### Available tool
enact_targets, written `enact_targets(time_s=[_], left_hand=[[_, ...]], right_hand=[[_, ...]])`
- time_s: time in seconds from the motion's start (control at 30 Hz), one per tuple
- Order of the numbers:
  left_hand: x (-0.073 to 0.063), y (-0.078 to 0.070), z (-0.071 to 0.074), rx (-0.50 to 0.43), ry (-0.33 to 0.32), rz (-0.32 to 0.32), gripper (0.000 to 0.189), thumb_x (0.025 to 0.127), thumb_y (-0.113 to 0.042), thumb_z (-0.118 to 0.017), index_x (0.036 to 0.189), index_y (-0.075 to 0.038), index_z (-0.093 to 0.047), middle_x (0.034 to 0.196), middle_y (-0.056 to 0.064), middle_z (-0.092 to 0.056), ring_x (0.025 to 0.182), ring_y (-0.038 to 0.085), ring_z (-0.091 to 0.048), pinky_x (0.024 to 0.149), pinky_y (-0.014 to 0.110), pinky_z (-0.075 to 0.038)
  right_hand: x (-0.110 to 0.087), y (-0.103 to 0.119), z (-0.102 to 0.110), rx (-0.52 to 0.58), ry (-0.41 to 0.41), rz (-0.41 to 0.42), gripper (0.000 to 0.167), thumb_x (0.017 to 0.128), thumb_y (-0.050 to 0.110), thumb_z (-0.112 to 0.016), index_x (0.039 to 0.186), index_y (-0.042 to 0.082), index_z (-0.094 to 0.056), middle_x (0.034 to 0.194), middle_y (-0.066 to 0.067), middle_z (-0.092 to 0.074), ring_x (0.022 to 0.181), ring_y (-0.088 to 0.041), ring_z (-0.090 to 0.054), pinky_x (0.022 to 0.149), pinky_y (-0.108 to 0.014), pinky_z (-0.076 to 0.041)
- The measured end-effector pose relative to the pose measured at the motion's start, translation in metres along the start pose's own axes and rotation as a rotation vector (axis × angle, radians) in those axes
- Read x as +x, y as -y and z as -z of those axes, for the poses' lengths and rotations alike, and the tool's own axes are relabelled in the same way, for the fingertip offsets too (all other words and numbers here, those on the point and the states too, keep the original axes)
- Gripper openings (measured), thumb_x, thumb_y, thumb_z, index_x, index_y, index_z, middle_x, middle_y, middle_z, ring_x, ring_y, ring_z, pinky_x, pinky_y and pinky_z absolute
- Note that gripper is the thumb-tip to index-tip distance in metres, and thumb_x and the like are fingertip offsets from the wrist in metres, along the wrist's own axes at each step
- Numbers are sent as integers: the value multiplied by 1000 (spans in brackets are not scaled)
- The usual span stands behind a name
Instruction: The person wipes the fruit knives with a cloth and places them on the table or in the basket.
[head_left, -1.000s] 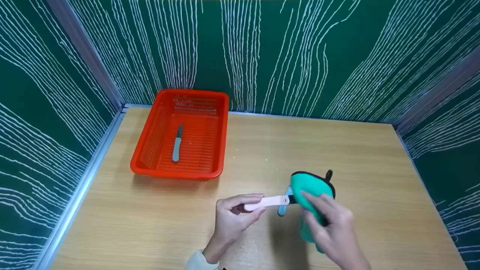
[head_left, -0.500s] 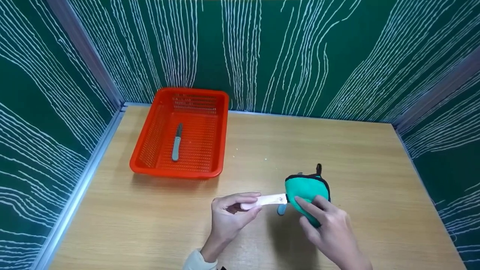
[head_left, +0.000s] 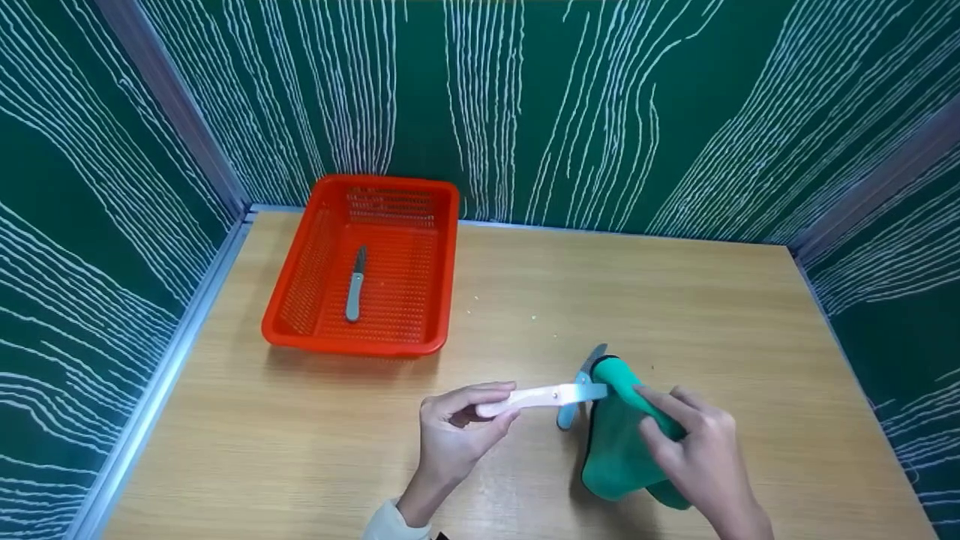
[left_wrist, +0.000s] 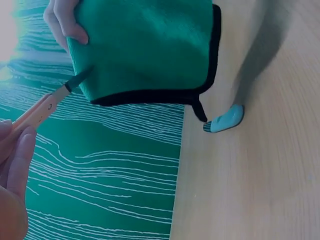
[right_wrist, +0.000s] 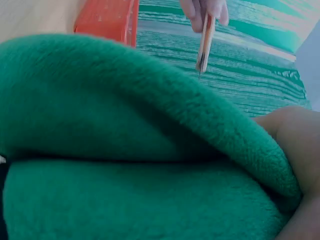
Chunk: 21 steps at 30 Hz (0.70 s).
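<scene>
The left hand (head_left: 454, 433) is pinching the rear of the pink-handled knife (head_left: 521, 400) between curled fingers and thumb, its blade pointing away from them and overlapping the edge of the green cloth (head_left: 626, 450), though whether they are touching I cannot tell. The right hand (head_left: 703, 448) is holding the cloth pinched between thumb and fingers. On the table (head_left: 262, 442), a blue-handled knife (head_left: 568, 415) is lying near the cloth, while a grey-handled one is resting inside the red basket (head_left: 360, 348).

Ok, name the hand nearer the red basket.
Left. The left hand, holding the pink-handled knife, is in front of the red basket, toward its right corner; the right hand, holding the green cloth, is farther off to the right.
</scene>
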<state>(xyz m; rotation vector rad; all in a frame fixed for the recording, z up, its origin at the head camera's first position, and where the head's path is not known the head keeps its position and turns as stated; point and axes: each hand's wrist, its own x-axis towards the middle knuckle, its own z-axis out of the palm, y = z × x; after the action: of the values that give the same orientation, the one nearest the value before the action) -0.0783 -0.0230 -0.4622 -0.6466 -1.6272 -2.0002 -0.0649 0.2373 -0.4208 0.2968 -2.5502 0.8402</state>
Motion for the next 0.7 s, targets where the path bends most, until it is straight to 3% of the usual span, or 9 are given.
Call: enact_targets(time_s=[0.17, 0.3, 0.5, 0.7], left_hand=[[3, -11, -1, -2, 10, 23, 25, 67, 21, -73, 89, 12, -68, 89, 26, -68, 79, 30, -70, 60, 37, -58], [3, -11, -1, -5, 18, 37, 25, 67, 20, -73, 89, 12, -68, 89, 27, -68, 78, 31, -70, 60, 37, -58], [1, -11, -4, 11, 20, 96, 24, 68, 18, -75, 90, 12, -68, 90, 24, -69, 81, 30, -70, 62, 37, -59], [0, -13, -7, 26, 15, 189, 23, 70, 12, -76, 92, 10, -69, 94, 21, -70, 83, 27, -70, 67, 36, -58]], right_hand=[[0, -2, 9, 15, -39, -111, 27, 75, -5, -69, 98, 7, -75, 64, 4, -53, 50, -9, -45, 42, -18, -39], [0, 1, 14, 41, -103, -128, 27, 76, -6, -69, 98, 8, -76, 64, 6, -53, 51, -9, -45, 43, -15, -36], [-1, 14, 16, 84, -173, -67, 30, 75, -7, -72, 100, 8, -75, 68, 4, -55, 54, -7, -47, 48, -12, -38], [-2, 26, 6, 141, -162, 47, 34, 71, -12, -72, 99, 8, -75, 66, 5, -52, 51, -6, -42, 42, -14, -33]])
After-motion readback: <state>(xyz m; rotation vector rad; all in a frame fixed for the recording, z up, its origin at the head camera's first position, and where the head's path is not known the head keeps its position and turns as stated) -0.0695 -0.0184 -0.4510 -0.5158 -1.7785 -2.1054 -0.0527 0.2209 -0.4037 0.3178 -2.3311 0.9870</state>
